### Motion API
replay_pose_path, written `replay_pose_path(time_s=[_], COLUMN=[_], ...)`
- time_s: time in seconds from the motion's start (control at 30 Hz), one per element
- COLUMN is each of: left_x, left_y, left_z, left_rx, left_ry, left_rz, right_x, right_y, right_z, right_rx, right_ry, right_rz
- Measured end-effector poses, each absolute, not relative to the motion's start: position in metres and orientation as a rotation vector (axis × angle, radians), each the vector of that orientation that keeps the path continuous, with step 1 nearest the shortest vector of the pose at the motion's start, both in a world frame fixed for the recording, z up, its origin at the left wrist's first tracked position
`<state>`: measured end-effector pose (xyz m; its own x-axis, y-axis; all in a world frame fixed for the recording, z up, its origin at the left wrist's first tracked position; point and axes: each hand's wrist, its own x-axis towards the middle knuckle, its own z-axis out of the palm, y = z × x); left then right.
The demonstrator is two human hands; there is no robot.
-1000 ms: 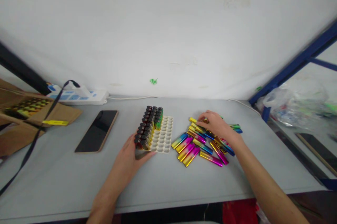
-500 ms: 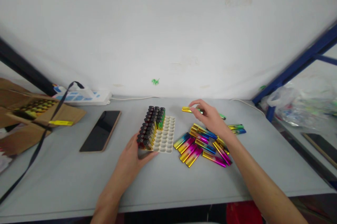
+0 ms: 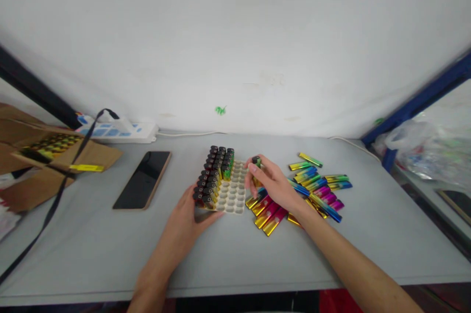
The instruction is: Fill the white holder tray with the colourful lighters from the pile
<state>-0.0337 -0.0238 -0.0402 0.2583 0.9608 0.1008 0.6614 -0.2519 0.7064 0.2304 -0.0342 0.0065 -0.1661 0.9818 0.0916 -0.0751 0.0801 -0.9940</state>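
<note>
Taking the white tray (image 3: 231, 197) as landmark, the grey counter (image 3: 228, 259) bears a phone (image 3: 142, 180) and power strip (image 3: 117, 132) to its left, an open cardboard box (image 3: 93, 153) farther left, and scattered metallic-coloured tubes (image 3: 268, 215) to its right.

Your tray (image 3: 231, 201) is off-white; its standing pieces (image 3: 211, 180) have black tops over yellow, green and red; your held piece (image 3: 256, 161) is black-topped with green and gold; your loose pieces (image 3: 272, 222) shine gold, fading to blue, magenta or green; your tabletop (image 3: 257, 264) is grey; your phone (image 3: 142, 180) is black, edged in golden tan.
</note>
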Motion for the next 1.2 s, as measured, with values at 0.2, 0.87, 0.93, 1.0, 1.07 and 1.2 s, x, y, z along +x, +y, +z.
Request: replay_pose_path(time_s=[0.2, 0.87, 0.93, 1.0, 1.07, 1.2], left_x=[-0.033, -0.031, -0.030, -0.030, -0.030, -0.032], left_y=[-0.023, -0.024, -0.024, -0.024, -0.023, -0.023], left_z=[-0.037, -0.034, -0.033, -0.034, -0.035, -0.037], left_rx=[2.009, 2.006, 2.009, 2.013, 2.017, 2.006], left_ry=[1.492, 1.506, 1.503, 1.492, 1.480, 1.465], left_rz=[0.687, 0.688, 0.687, 0.691, 0.699, 0.710], right_x=[0.225, 0.222, 0.222, 0.221, 0.221, 0.220], right_y=[-0.032, -0.032, -0.031, -0.030, -0.030, -0.030], right_z=[0.000, -0.003, -0.003, -0.003, -0.003, -0.005], right_rx=[-1.158, -1.532, -1.534, -1.523, -1.514, -1.486], right_ry=[-1.269, -1.284, -1.282, -1.284, -1.282, -1.323], right_rz=[1.152, 0.912, 0.914, 0.917, 0.927, 0.928])
